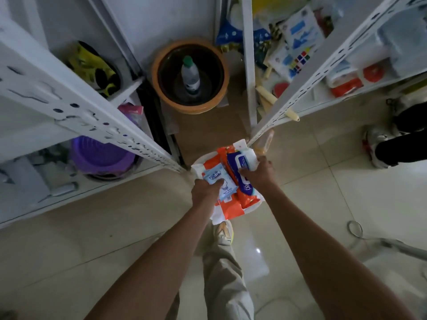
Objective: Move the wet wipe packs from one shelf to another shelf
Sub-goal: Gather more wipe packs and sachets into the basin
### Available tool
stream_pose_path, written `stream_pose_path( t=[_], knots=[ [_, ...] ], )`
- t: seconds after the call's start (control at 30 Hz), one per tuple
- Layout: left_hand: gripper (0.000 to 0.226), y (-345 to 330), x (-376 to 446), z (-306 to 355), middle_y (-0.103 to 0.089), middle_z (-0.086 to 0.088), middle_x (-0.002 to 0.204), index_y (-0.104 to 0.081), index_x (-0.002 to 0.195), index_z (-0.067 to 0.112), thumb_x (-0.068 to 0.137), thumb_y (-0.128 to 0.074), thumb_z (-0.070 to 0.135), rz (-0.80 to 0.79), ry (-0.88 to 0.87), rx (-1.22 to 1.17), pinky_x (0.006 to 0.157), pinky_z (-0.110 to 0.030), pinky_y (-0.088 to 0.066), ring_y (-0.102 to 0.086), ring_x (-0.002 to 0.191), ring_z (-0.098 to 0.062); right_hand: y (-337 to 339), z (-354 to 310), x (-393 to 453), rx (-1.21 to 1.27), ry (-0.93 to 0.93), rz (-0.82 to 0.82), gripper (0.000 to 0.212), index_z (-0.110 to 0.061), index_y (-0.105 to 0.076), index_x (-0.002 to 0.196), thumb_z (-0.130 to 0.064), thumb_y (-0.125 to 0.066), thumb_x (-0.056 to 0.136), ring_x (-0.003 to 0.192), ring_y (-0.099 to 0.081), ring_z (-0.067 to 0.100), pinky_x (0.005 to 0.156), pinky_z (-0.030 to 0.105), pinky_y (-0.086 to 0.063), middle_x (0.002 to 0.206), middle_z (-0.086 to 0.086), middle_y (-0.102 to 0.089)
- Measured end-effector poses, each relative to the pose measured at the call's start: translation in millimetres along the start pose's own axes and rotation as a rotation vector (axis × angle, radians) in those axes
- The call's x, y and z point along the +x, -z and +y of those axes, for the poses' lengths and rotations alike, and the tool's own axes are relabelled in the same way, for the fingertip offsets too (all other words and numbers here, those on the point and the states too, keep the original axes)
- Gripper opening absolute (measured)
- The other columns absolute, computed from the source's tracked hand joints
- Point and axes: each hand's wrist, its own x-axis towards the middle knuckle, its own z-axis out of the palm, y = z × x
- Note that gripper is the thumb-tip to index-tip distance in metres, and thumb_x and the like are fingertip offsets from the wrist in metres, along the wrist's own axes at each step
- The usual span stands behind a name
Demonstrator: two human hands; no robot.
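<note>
I look straight down between two white shelf units. A pile of wet wipe packs sits low in the middle, resting on something round and white [254, 207]. My left hand [205, 190] grips a light blue pack [219, 181] on the left of the pile. My right hand [260, 172] grips a dark blue pack [240, 162] on the right. Orange and white packs [231, 207] lie under and between them. More orange and white packs [344, 84] lie on the right shelf [318, 65].
The left shelf unit [76, 107] holds a purple basket [101, 155] and a yellow-black item [94, 68]. An orange-rimmed pot [221, 65] with a bottle [190, 75] stands on the floor between the units. Another person's shoes [379, 144] are at the right. My own leg [226, 273] is below.
</note>
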Motion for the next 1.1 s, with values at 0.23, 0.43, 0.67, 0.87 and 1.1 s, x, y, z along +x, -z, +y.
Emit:
stream_pose_path(
  t=[0.23, 0.43, 0.67, 0.87, 1.1],
  knots=[
    [0.047, -5, 0, 2, -0.078, -0.014, 0.108, -0.076, 0.108, 0.005, 0.081, -0.082, 0.043, 0.007, -0.144, 0.123, 0.084, -0.037, -0.06, -0.075, 0.096, -0.031, 4, 0, -3, 0.049, 0.0, 0.009, 0.069, -0.016, -0.051, 0.135, -0.039, -0.085, 0.079, 0.117, -0.065, 0.03, 0.09, 0.045, -0.061, 0.131, 0.009, -0.065],
    [0.035, 4, -7, 5, -0.078, -0.014, 0.098, -0.073, 0.089, 0.009, 0.075, -0.088, 0.038, -0.023, -0.111, 0.032, 0.08, -0.038, -0.062, -0.075, 0.086, -0.031, 14, 5, -7, 0.209, -0.048, -0.031, 0.061, -0.016, -0.053, 0.128, -0.032, -0.086, 0.079, 0.104, -0.07, 0.028, 0.082, 0.045, -0.064, 0.123, 0.01, -0.068],
    [0.04, 52, -47, -1, -0.081, -0.009, 0.087, -0.075, 0.082, 0.006, 0.061, -0.095, 0.033, -0.121, -0.13, -0.133, 0.084, -0.051, -0.063, -0.078, 0.085, -0.029, 32, -11, -70, 0.496, -0.054, -0.094, 0.047, -0.017, -0.057, 0.122, -0.028, -0.084, 0.085, 0.089, -0.071, 0.018, 0.063, 0.031, -0.064, 0.114, 0.004, -0.069],
    [0.011, 169, -142, 4, -0.08, -0.002, 0.083, -0.078, 0.088, 0.01, 0.08, -0.085, 0.011, -0.033, -0.183, -0.234, 0.055, -0.017, -0.055, -0.074, 0.071, -0.012, 49, -52, -170, 0.583, 0.043, -0.165, 0.035, -0.024, -0.065, 0.112, -0.03, -0.085, 0.083, 0.096, -0.075, 0.027, 0.08, 0.046, -0.066, 0.107, 0.003, -0.076],
    [0.011, 349, -248, -21, -0.08, -0.003, 0.073, -0.08, 0.083, 0.005, 0.075, -0.086, 0.002, 0.071, -0.295, -0.381, 0.052, -0.016, -0.052, -0.073, 0.063, -0.009, 14, -161, -319, 0.543, 0.219, -0.306, 0.035, -0.015, -0.069, 0.108, -0.019, -0.088, 0.079, 0.08, -0.078, 0.029, 0.071, 0.045, -0.064, 0.09, 0.009, -0.08]
  ],
)
